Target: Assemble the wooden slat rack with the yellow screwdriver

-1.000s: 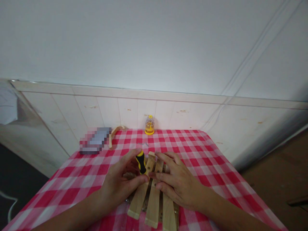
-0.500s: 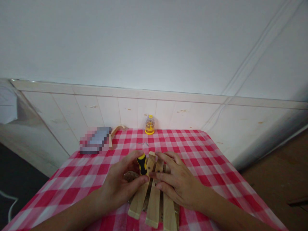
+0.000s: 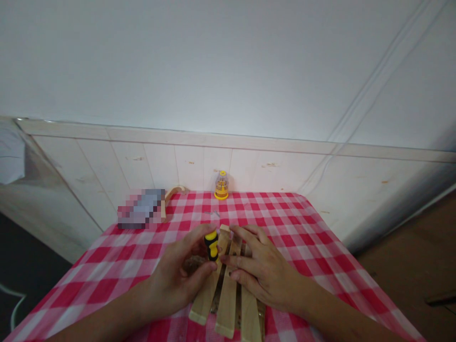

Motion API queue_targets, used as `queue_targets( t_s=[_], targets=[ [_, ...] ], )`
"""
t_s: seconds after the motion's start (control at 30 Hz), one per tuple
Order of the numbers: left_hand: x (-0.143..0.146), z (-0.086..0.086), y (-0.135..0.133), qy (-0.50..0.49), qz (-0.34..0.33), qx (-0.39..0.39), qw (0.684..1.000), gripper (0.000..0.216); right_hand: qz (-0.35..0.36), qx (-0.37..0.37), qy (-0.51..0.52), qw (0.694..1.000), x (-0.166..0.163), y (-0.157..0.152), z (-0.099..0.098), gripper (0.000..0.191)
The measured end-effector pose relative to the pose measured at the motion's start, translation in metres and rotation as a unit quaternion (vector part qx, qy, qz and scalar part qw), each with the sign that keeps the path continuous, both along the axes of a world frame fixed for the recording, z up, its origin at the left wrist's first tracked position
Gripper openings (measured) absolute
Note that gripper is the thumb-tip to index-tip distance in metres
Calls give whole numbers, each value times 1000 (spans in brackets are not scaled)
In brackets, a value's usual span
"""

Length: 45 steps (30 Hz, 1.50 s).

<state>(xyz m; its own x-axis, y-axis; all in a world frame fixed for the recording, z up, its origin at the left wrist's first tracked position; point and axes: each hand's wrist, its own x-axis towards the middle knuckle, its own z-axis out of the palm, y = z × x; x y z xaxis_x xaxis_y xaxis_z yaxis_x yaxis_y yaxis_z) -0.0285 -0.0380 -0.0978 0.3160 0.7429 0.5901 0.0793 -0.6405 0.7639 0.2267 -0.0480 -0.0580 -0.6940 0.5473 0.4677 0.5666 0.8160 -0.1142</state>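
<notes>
My left hand (image 3: pixel 181 268) grips a short yellow-and-black screwdriver (image 3: pixel 211 246) between thumb and fingers. It stands nearly upright over the left slat of a wooden slatted piece (image 3: pixel 226 294); its tip is hidden. Dark round holes or screw heads show in the slats. My right hand (image 3: pixel 261 266) lies across the slats with its fingers spread, pressing on the wood from the right. Darker wood shows beneath and between the slats.
On the red-and-white checked cloth (image 3: pixel 285 209) stands a yellow-based bit case (image 3: pixel 221 186) by the wall. A few thin metal pieces (image 3: pixel 212 213) lie before it. At the back left are a curved wooden part (image 3: pixel 164 207) and a blurred-out flat object (image 3: pixel 141 209).
The screwdriver handle has turned in my left hand, showing more yellow on its side. My left fingers have shifted slightly; my right hand stays in place on the slats.
</notes>
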Motion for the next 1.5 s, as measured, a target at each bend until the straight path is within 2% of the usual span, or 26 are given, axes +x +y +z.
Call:
queue_targets(
  t_s=[0.43,0.73,1.07,1.2,1.5],
  targets=[
    [4,14,-4,-20,-57,-50,997,65,8,-5,2,1000,1,2,-2,35],
    [10,8,-4,-35,10,-16,999,68,10,2,5,1000,1,1,-1,34],
    [11,9,-2,-49,6,-9,999,72,8,11,-3,1000,0,0,0,33],
    [12,9,-1,-62,24,2,998,71,4,8,-5,1000,0,0,0,32],
    [11,3,0,-58,38,-3,998,69,6,8,-2,1000,0,0,1,33]
  ],
)
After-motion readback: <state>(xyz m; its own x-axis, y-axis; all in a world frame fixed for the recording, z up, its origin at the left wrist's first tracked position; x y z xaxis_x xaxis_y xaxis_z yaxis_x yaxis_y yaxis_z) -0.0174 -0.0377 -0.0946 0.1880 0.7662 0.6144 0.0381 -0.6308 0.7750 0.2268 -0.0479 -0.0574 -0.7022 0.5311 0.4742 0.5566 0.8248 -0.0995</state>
